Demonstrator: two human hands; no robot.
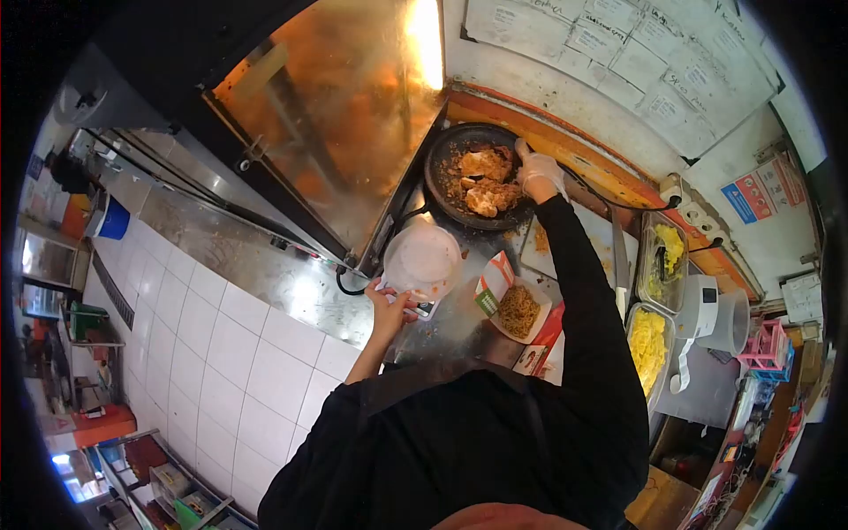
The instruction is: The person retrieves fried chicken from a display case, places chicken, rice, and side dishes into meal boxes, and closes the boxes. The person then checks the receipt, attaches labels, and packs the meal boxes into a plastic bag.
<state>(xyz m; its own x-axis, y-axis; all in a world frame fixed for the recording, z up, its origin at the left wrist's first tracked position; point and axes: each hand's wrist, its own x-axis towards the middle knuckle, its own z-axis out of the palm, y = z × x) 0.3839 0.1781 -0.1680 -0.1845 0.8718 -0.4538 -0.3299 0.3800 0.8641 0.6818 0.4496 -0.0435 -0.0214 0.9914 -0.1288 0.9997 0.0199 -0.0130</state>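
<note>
My left hand (391, 316), bare, has its fingers closed on the edge of a small white kitchen scale (426, 309). A round whitish bowl (422, 258) sits over the scale and hides most of it. Wearing a clear glove, my right hand (541, 172) grips the right rim of a wide black stone mortar (450, 205). Inside the mortar lie pieces of fried chicken (488, 181) among brown crumbs. Between my arms, an open red and white paper box (496, 281) holds noodles (519, 311).
A glass-fronted warming cabinet (331, 115) rises behind the steel counter (433, 340). Right of my arm are a white cutting board (592, 234), a knife (621, 261), tubs of yellow food (649, 349) and a tape roll (680, 375). A cord (632, 208) runs along the wall.
</note>
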